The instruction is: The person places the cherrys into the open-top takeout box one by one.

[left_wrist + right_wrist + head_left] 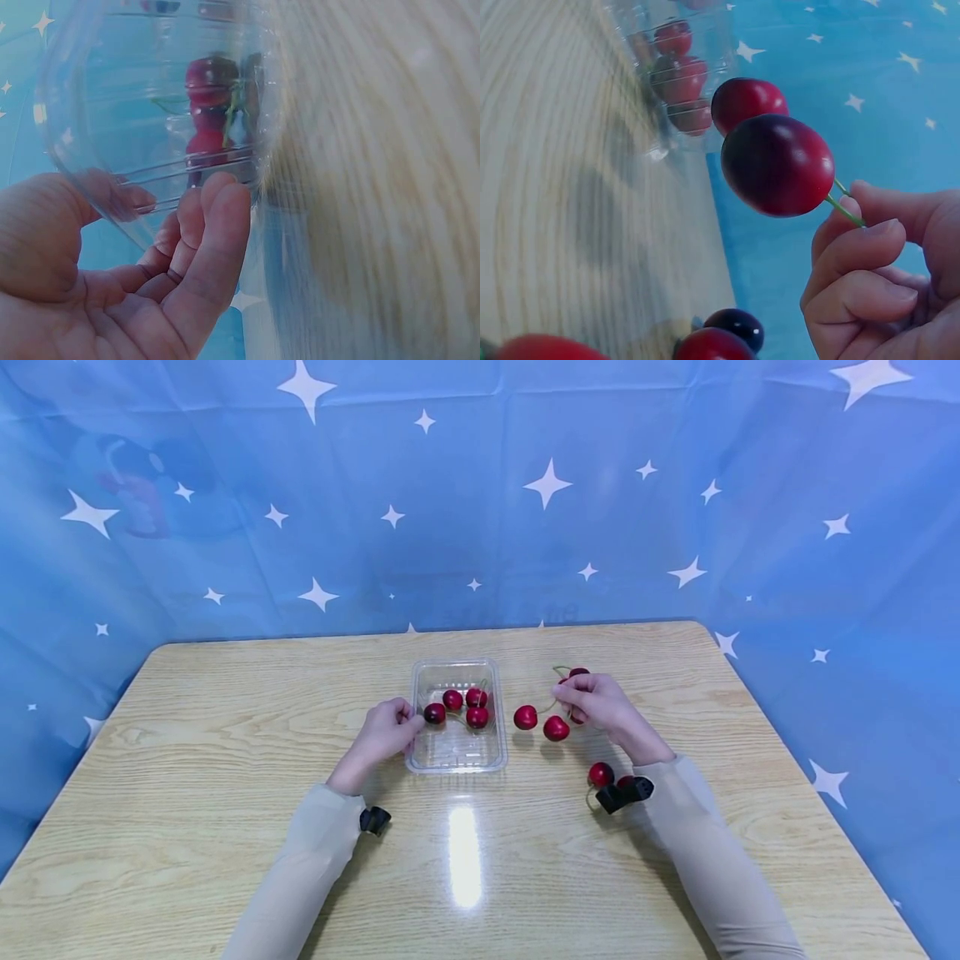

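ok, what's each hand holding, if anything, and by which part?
Right hand: two cherries, pinched by their stems. Left hand: the clear container, gripped at its left side wall.

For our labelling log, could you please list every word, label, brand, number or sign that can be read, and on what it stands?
No text can be read.
Blue backdrop: faint letter-like marks low near the middle, too blurred to read.
Clear container and cherries: no readable marks.
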`<state>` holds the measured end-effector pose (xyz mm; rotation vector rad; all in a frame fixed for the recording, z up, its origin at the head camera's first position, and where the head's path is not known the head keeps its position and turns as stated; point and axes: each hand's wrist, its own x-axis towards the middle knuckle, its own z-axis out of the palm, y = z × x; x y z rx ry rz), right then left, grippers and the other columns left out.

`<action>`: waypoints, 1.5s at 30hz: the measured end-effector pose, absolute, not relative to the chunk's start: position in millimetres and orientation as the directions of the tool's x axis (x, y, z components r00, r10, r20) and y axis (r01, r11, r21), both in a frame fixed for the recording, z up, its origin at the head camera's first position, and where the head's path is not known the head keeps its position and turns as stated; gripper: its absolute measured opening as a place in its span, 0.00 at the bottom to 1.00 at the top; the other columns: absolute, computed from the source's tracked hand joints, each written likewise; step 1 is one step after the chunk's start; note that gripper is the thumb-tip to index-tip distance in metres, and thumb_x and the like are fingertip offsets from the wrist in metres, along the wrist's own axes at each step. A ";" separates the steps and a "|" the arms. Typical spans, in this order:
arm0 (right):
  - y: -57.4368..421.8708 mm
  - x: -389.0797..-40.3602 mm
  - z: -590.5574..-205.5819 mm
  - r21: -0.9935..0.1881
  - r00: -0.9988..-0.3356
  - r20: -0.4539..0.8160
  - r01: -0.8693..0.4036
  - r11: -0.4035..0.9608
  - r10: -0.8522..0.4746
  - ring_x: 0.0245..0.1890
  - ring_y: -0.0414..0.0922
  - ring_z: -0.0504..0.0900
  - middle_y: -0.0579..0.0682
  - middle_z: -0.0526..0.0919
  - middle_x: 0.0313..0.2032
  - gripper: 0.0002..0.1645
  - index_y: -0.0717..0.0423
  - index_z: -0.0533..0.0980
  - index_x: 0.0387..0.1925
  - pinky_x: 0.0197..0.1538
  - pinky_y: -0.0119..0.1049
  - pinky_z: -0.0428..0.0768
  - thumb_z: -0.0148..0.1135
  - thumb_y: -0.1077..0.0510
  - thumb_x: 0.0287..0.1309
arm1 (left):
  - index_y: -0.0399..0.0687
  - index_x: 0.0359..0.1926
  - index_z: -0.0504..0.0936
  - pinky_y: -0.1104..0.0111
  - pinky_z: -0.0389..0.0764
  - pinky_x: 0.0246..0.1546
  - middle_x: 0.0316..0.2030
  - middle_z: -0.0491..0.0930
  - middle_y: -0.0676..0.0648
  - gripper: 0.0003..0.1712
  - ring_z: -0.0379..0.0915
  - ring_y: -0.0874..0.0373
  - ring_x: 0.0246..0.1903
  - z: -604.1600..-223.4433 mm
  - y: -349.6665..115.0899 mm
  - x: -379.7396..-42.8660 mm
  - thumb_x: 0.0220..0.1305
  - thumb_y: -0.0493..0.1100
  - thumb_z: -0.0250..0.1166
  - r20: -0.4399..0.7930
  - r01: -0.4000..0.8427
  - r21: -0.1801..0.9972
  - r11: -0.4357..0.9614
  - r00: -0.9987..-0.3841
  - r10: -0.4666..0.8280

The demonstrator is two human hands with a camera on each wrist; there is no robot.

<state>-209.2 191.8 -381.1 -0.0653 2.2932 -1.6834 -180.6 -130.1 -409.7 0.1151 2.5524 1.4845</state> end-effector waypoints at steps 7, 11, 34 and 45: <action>188.7 -209.7 -374.0 -0.945 -0.959 -0.189 0.119 0.304 -0.212 0.13 0.38 0.61 0.47 0.72 0.19 0.16 0.66 0.73 0.30 0.20 0.31 0.60 0.57 0.54 0.63 | 0.39 0.29 0.69 0.72 0.67 0.17 0.15 0.71 0.49 0.05 0.70 0.60 0.14 -408.8 -130.2 -180.3 0.62 0.35 0.54 -0.118 -0.024 0.866 0.499 -0.980 0.158; 185.3 -210.1 -369.1 -0.950 -0.964 -0.172 0.109 0.292 -0.201 0.12 0.37 0.60 0.47 0.74 0.20 0.15 0.64 0.73 0.28 0.19 0.30 0.60 0.57 0.55 0.63 | 0.39 0.29 0.69 0.72 0.68 0.17 0.15 0.71 0.49 0.05 0.70 0.60 0.14 -409.0 -130.2 -180.0 0.62 0.35 0.54 -0.119 -0.024 0.866 0.499 -0.980 0.159; 150.9 -210.1 -357.8 -0.974 -0.970 -0.122 0.076 0.214 -0.210 0.13 0.37 0.60 0.48 0.73 0.20 0.13 0.65 0.74 0.29 0.20 0.29 0.59 0.58 0.57 0.62 | 0.39 0.28 0.69 0.72 0.67 0.16 0.15 0.71 0.49 0.05 0.70 0.60 0.14 -412.1 -131.2 -180.8 0.62 0.35 0.54 -0.115 -0.022 0.867 0.498 -0.981 0.158; 127.9 -210.8 -356.7 -0.985 -0.963 -0.111 0.074 0.157 -0.244 0.13 0.36 0.62 0.45 0.73 0.19 0.12 0.68 0.74 0.32 0.19 0.26 0.57 0.57 0.60 0.63 | 0.39 0.29 0.69 0.72 0.67 0.16 0.15 0.71 0.49 0.05 0.70 0.59 0.15 -410.2 -130.4 -181.3 0.61 0.35 0.54 -0.129 -0.035 0.870 0.491 -0.979 0.159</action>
